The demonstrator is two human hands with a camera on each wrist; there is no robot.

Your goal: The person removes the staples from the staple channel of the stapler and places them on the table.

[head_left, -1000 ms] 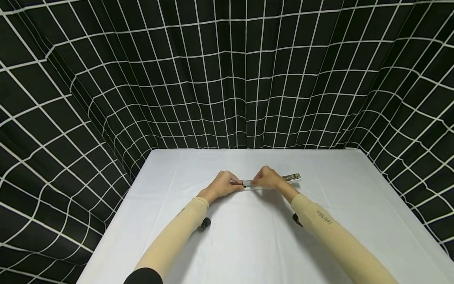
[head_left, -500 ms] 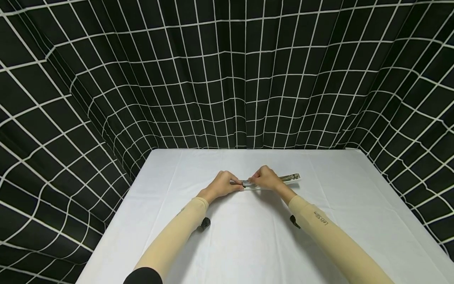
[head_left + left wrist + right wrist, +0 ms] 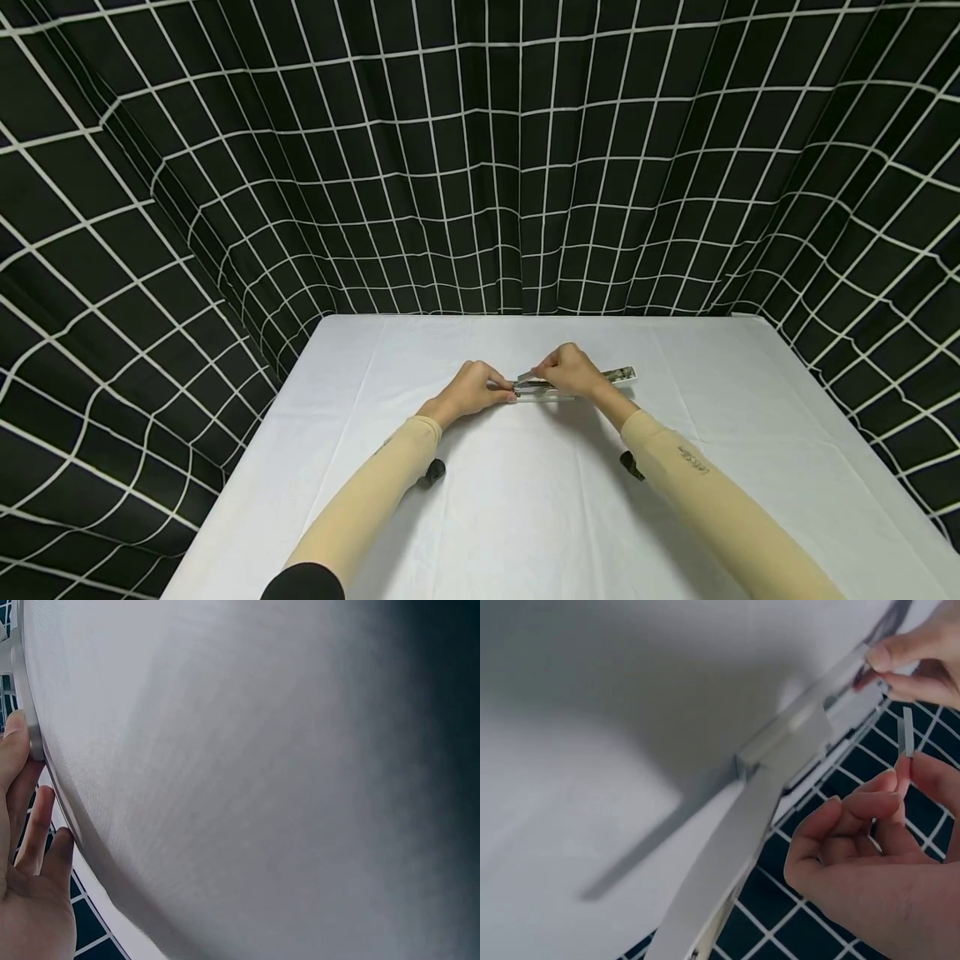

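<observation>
Two hands are meeting at a stapler (image 3: 558, 387) lying near the middle of the white table (image 3: 525, 517). Your left hand (image 3: 471, 390) is gripping its left end with curled fingers, holding it down against the cloth. In the right wrist view the stapler (image 3: 780, 765) is standing opened, its upper arm lifted away from the base, and the left hand's fingertips (image 3: 889, 656) are pinching the far tip. Your right hand (image 3: 572, 372) is hovering just over the stapler's middle, pinching a short strip of staples (image 3: 907, 731) between thumb and fingertips (image 3: 885, 784); the strip is just beside the open channel, not touching it. The left wrist view is showing mostly cloth and your left hand (image 3: 30, 870) at the frame's edge. Black grid-patterned curtains (image 3: 480, 167) are hanging behind and beside the table.
</observation>
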